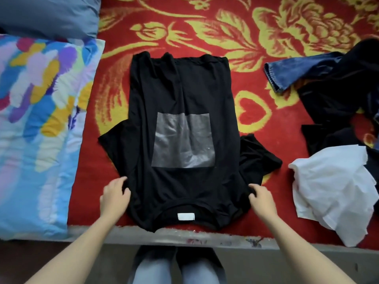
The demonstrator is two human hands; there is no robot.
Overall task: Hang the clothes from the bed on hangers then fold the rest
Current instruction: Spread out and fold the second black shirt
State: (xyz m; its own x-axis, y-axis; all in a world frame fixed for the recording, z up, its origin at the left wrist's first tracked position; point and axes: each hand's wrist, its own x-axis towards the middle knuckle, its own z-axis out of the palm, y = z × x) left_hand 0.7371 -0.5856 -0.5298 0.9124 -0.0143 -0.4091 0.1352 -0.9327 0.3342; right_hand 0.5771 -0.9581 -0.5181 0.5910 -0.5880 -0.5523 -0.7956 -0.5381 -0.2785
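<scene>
A black T-shirt (174,95) with a grey square print lies flat on the bed, its collar and white label toward me and its hem at the far end. My left hand (115,195) pinches the shirt's shoulder on the left side. On the right side my right hand (262,198) grips the other shoulder. Both short sleeves stick out sideways. The collar end hangs slightly over the bed's near edge.
The bed has a red and yellow floral blanket (225,27). A colourful quilt (39,119) and a blue pillow (49,15) lie at the left. At the right sits a pile: blue jeans (291,72), dark clothes (338,95) and a white garment (332,189).
</scene>
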